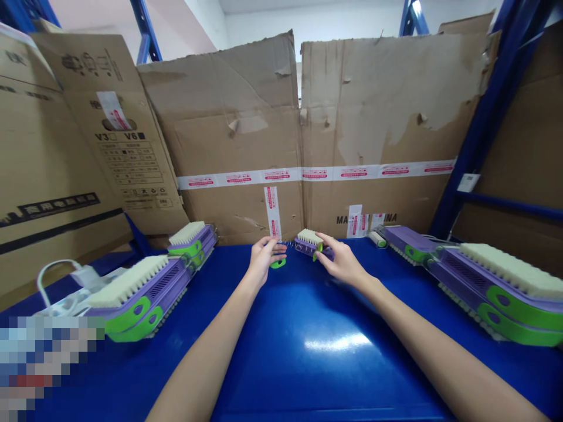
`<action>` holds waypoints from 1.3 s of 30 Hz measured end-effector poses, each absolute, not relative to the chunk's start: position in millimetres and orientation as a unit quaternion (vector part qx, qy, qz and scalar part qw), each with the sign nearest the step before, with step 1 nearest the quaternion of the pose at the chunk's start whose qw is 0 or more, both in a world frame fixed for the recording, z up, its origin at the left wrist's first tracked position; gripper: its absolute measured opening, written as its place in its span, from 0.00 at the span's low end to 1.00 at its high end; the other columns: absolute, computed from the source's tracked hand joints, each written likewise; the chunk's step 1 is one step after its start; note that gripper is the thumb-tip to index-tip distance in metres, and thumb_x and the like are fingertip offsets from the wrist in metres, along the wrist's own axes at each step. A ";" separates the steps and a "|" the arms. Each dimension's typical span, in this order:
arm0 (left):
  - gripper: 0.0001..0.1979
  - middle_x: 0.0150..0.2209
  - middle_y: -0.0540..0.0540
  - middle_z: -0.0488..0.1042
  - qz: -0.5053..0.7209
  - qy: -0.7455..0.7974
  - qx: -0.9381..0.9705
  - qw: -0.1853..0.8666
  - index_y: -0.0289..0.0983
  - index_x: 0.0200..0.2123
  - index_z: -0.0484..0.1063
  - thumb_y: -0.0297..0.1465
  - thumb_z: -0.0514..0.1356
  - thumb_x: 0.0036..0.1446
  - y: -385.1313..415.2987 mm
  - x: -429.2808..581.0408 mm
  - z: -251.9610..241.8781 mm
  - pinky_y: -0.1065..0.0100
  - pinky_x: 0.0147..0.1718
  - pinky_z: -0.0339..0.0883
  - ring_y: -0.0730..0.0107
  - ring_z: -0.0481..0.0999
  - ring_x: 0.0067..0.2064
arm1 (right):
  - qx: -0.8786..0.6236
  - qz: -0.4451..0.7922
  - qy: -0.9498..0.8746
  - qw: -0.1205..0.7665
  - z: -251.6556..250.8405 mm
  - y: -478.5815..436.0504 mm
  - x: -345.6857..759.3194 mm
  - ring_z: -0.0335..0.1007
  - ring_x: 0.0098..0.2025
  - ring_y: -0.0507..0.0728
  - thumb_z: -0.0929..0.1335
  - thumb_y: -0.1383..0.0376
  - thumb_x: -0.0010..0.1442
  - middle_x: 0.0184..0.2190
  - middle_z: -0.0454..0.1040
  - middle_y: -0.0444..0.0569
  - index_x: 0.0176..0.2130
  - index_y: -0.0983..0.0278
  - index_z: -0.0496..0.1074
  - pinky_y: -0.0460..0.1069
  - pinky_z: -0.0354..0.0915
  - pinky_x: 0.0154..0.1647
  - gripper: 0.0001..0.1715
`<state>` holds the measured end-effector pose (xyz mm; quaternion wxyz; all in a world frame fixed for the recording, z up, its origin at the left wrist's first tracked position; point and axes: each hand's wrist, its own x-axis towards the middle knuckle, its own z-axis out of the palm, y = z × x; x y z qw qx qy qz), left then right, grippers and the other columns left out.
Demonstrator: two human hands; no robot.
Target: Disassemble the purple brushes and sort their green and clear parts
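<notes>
The purple brush (303,246) with its cream bristle face turned up is at the far edge of the blue worktop (272,334); the right hand (342,262) has it by the green end, thumb and fingers pinching from the near side and above. Just left of that brush, the left hand (261,258) has its fingers half curled, reaching toward it; a green piece (278,264) shows beneath them, but whether they grip it I cannot tell. The step in hand looks like positioning the brush with the right hand while the left works close by; the next move would seem to call for keeping that pinch steady and the bristles level. Farther left of the brush lie a small brush stack (189,237), a larger stack (136,287) and a white plug (88,276) with its cord. To its right are a white-and-green piece (377,238) and a long row of paired brushes (488,281). Behind it stands a cardboard sheet (229,140) crossed by printed tape (240,178).
</notes>
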<state>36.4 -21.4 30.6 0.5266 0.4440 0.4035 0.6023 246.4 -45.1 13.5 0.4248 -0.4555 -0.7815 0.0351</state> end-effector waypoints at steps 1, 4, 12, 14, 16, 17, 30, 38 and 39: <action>0.14 0.22 0.44 0.75 0.601 0.406 0.442 0.528 0.33 0.33 0.68 0.36 0.64 0.46 -21.2 36.1 30.4 0.67 0.28 0.73 0.68 0.76 0.27 | -0.453 0.069 -0.771 0.443 12.8 -44.8 244.8 0.70 0.45 0.57 0.63 0.61 0.57 0.47 0.73 0.52 0.58 0.64 0.61 0.51 0.63 0.47 0.29; 0.15 0.23 0.44 0.75 0.588 0.416 0.452 0.527 0.34 0.33 0.68 0.37 0.65 0.46 -20.4 35.2 29.8 0.66 0.28 0.73 0.68 0.76 0.27 | -0.457 0.161 -0.723 0.492 12.1 -42.7 243.9 0.72 0.38 0.55 0.65 0.59 0.56 0.39 0.76 0.49 0.56 0.64 0.62 0.50 0.65 0.43 0.29; 0.25 0.33 0.46 0.75 0.530 0.358 0.567 0.519 0.37 0.40 0.68 0.35 0.70 0.37 -24.9 35.3 29.8 0.68 0.30 0.72 0.70 0.75 0.32 | -0.451 0.409 -0.571 0.551 15.9 -37.9 247.0 0.71 0.27 0.54 0.66 0.60 0.54 0.29 0.75 0.49 0.51 0.67 0.65 0.48 0.66 0.27 0.26; 0.26 0.33 0.47 0.75 0.513 0.357 0.589 0.513 0.36 0.39 0.69 0.33 0.71 0.34 -27.6 36.7 30.8 0.69 0.30 0.72 0.71 0.75 0.31 | -0.451 0.464 -0.522 0.556 18.6 -39.7 247.2 0.70 0.26 0.54 0.67 0.62 0.55 0.28 0.75 0.49 0.49 0.67 0.66 0.47 0.65 0.25 0.23; 0.24 0.32 0.46 0.75 0.504 0.360 0.602 0.503 0.35 0.36 0.71 0.33 0.72 0.32 -29.5 38.3 31.7 0.69 0.29 0.71 0.72 0.75 0.30 | -0.449 0.500 -0.491 0.554 20.4 -41.4 247.5 0.70 0.25 0.53 0.67 0.62 0.55 0.27 0.74 0.50 0.46 0.67 0.66 0.46 0.64 0.23 0.19; 0.23 0.31 0.46 0.75 0.504 0.364 0.604 0.498 0.34 0.35 0.71 0.33 0.71 0.33 -30.0 39.0 32.0 0.70 0.29 0.71 0.72 0.75 0.29 | -0.447 0.514 -0.482 0.551 20.9 -42.0 247.8 0.70 0.25 0.53 0.67 0.63 0.55 0.27 0.74 0.50 0.46 0.67 0.66 0.46 0.64 0.23 0.18; 0.23 0.14 0.51 0.67 0.462 0.447 0.638 0.424 0.34 0.22 0.67 0.50 0.61 0.46 -25.7 37.1 31.4 0.76 0.14 0.57 0.77 0.65 0.14 | -0.422 0.492 -0.511 0.565 22.4 -40.7 250.3 0.68 0.26 0.51 0.71 0.58 0.50 0.29 0.75 0.50 0.46 0.67 0.71 0.44 0.62 0.22 0.25; 0.26 0.10 0.50 0.64 0.453 0.487 0.584 0.466 0.35 0.17 0.62 0.52 0.55 0.50 -23.9 34.9 32.2 0.75 0.12 0.55 0.76 0.63 0.11 | -0.398 0.457 -0.528 0.596 23.6 -39.6 252.6 0.65 0.26 0.51 0.72 0.54 0.44 0.33 0.75 0.49 0.45 0.66 0.71 0.44 0.59 0.20 0.30; 0.26 0.11 0.50 0.65 0.459 0.490 0.572 0.470 0.35 0.17 0.63 0.52 0.55 0.51 -23.5 33.9 32.5 0.75 0.12 0.56 0.76 0.63 0.11 | -0.400 0.451 -0.520 0.605 23.9 -38.7 253.7 0.66 0.27 0.51 0.72 0.54 0.44 0.33 0.75 0.50 0.45 0.66 0.70 0.45 0.60 0.21 0.31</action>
